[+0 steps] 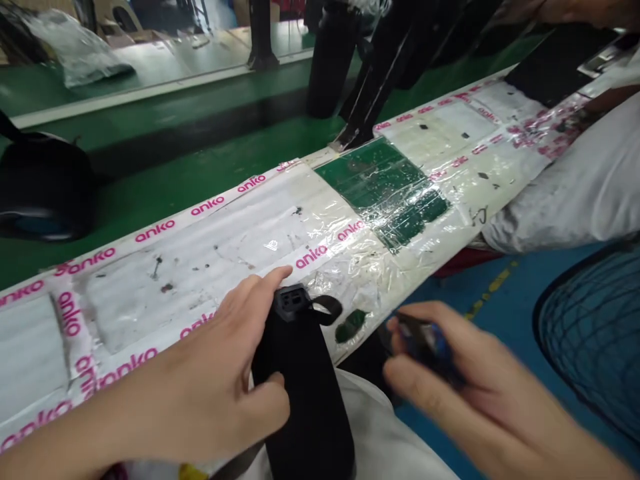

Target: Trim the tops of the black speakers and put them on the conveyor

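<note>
A long black speaker (305, 393) with rounded edges leans from my lap against the front edge of the work surface. Its upper end carries a small panel of sockets (293, 301) and a black strap loop (327, 309). My left hand (245, 360) grips it from the left, thumb across its face and fingers along its upper side. To the right, apart from the speaker, my right hand (450, 380) is closed around a small dark tool with a blue part (425, 337). Blur hides the tool's exact kind.
The bench (240, 233) is covered in white sheet and pink-lettered tape. Behind it runs a green belt (200, 160) with a black rounded item (47, 187) and an upright black cylinder (333, 60). Another person's sleeve (575, 180) and a mesh basket (595, 333) are at the right.
</note>
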The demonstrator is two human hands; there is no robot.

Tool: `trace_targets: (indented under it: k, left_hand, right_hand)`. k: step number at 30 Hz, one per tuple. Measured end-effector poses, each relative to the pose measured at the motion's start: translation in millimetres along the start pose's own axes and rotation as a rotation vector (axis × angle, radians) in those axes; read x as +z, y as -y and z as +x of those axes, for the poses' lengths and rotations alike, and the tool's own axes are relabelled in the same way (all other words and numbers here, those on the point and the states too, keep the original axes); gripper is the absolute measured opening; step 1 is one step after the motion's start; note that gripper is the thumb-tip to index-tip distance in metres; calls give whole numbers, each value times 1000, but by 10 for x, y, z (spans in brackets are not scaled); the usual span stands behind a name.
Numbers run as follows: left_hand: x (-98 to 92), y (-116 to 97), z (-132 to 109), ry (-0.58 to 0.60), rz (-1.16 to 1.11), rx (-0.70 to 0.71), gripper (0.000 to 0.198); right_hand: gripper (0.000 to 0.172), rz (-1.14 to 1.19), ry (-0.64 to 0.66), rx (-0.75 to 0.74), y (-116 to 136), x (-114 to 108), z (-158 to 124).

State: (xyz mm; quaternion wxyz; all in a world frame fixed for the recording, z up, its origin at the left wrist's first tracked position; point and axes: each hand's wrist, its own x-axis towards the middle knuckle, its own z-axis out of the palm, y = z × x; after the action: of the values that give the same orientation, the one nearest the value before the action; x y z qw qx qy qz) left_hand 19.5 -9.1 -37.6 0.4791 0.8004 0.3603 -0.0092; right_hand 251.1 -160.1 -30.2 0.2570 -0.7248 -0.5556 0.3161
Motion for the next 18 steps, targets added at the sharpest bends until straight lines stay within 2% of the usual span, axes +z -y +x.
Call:
trace_targets:
  k: [2, 3, 6, 12, 15, 18]
  left_hand:
    - [-7, 44, 31, -17, -43, 20, 89]
    - [-5, 72, 65, -24, -75, 36, 90]
    - [5, 152, 181, -24, -176, 75, 81]
    - [-6, 222, 272, 134, -287, 61, 65]
    - [-9, 243, 288, 167, -294, 51, 63]
    - [-29, 288, 322, 128, -224, 109, 69]
  right_hand:
    - [37, 264, 29, 188, -42, 261, -106]
    - [46, 380, 66, 233, -63, 388, -141]
    - [51, 514, 28, 317, -133, 644, -196]
    - [52, 547, 9, 362, -275, 707, -249]
    - [59, 658, 27, 399, -268, 732, -247]
    - [64, 839, 40, 443, -222, 748, -219]
